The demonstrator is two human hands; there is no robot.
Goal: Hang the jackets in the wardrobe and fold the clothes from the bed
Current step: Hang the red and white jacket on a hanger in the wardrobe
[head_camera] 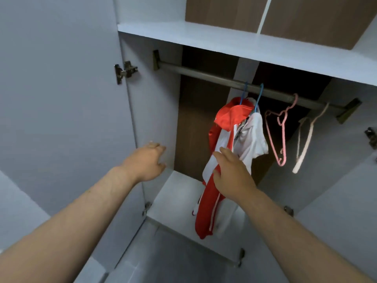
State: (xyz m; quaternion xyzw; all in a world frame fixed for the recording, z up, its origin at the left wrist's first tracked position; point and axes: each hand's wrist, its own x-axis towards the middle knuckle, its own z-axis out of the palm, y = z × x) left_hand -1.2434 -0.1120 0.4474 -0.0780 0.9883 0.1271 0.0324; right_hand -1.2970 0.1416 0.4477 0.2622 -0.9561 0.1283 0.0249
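1. Red-and-white jacket (pixel 214 186) hangs on blue hanger (pixel 243 92) from wardrobe rail (pixel 204 75), white garment (pixel 252 137) beside it.
2. Right hand (pixel 230 174) fingers relaxed, in front of jacket, contact unclear.
3. Left hand (pixel 145 161) loose, holding nothing, near open door (pixel 61 88).

My left hand (pixel 145 161), centre-left of the frame: bare, with one pale fingernail visible at its upper edge. My left forearm (pixel 81 211), running in from the lower left corner: bare along its whole visible length, faint tendon lines near the wrist, one small dark speck on its upper side. My right hand (pixel 230 174), at centre: bare, knuckles and thumb visible. My right forearm (pixel 295 231), from the lower right corner: bare, surface even.
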